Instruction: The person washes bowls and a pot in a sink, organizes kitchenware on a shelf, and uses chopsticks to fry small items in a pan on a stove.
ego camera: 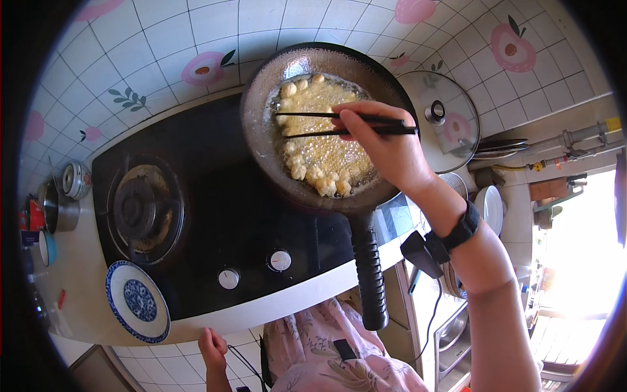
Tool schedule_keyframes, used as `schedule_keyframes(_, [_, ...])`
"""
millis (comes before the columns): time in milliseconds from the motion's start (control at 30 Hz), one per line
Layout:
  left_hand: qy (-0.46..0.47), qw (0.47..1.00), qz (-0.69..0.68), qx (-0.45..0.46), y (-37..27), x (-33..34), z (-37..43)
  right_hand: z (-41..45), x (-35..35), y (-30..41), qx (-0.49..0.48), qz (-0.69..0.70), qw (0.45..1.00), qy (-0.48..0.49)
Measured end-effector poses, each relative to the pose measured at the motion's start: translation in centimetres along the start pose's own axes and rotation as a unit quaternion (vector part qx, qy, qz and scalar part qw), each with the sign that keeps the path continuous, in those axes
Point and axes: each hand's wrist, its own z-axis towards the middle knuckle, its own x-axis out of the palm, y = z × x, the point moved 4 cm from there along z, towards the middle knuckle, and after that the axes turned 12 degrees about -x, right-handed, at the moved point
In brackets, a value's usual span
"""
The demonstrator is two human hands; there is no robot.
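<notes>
My right hand (379, 144) holds a pair of black chopsticks (313, 115), spread apart over the wok (262, 132). Their tips reach the left side of the bubbling oil (338, 149). Pale golden food balls (325, 186) float around the oil's edge, several of them clumped at the near side. The wok stands on the right part of a black gas hob, and its ribbed black handle (370, 279) points towards me. My left hand (213, 345) is loosely curled by the counter's front edge, away from the wok; nothing shows in its fingers.
A blue-and-white plate (115, 304) rests at the hob's front left corner. Further left is a bare burner (139, 208). Two control knobs (280, 260) sit at the front. A glass lid (458, 105) leans by the wall at right. A sink (453, 338) lies at the lower right.
</notes>
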Motion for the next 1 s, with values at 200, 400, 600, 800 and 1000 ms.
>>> schedule_keyframes(200, [0.0, 1.0, 0.004, 0.009, 0.2, -0.3, 0.0, -2.6, -1.6, 2.4, 0.047, 0.051, 0.998, -0.005])
schedule_keyframes(400, [-0.015, 1.0, 0.011, -0.002, -0.3, 0.1, -0.1, -3.8, -1.9, 2.5, 0.072, -0.05, 0.994, 0.07])
schedule_keyframes(600, [-0.004, 1.0, 0.009, 0.003, -0.4, 0.1, -0.2, -5.4, -4.6, 4.3, 0.125, 0.001, 0.989, 0.079])
schedule_keyframes(800, [-0.012, 1.0, 0.022, 0.004, -0.6, 0.5, -0.2, -5.8, -5.0, 4.5, 0.115, -0.108, 0.981, 0.114])
schedule_keyframes(1000, [-0.017, 1.0, 0.019, -0.002, -0.5, 0.4, -0.2, -6.9, -7.7, 6.4, 0.037, -0.099, 0.984, 0.145])
